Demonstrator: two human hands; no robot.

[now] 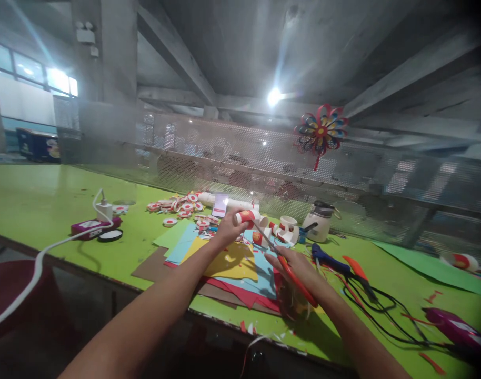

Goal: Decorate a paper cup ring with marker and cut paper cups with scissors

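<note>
My left hand is closed round a red and white paper cup, held on its side above the sheets of paper. In my right hand is a pair of scissors with orange handles. Their blades point up and left, with the tips at or very near the cup; whether they touch it I cannot tell. Below lie yellow paper, blue paper and red sheets. Just beyond the scissors are another red and white cup and a cut white cup ring.
White and red paper discs are heaped at the back, near a phone. A purple power strip stands left. On the right are a jug, a blue glue gun with black cable, and green paper. Perforated metal screening runs behind.
</note>
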